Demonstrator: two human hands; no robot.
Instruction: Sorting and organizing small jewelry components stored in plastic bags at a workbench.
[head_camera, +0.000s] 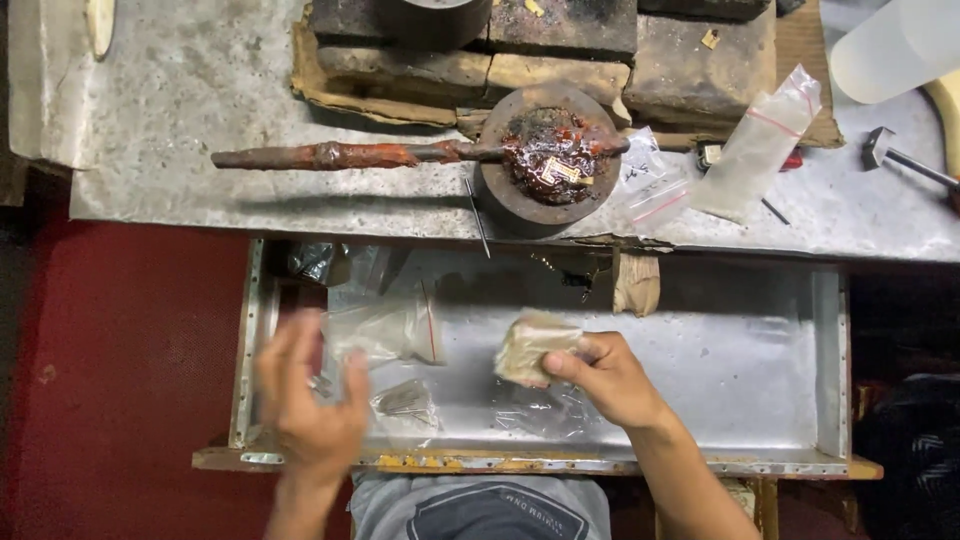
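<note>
Over the open metal drawer (700, 370), from the head view: right hand (605, 380) at about 5 o'clock of the frame's centre, thumb and fingers pinched on a small pale folded packet (530, 345), lifted clear of the drawer floor, likely to keep it free for handling. Left hand (315, 395) at 7 o'clock, motion-blurred, fingers spread and apart, closed on nothing that can be made out; just beside its fingertips, a clear zip bag with a red strip (390, 330), and below that a smaller clear bag (405, 405) lying flat.

Up at 12 o'clock on the grey worktop (180, 110): a round dark block (550, 155) topped with blackish pitch, crossed by a long rusty-red rod (340, 155) reaching toward 9 o'clock. Behind, worn bricks (600, 50). Toward 2 o'clock, more clear bags (755, 145) and a small hammer (885, 150) near the edge. Nothing between the hands; a thin metal pin (478, 215) hanging over the bench lip above the drawer.
</note>
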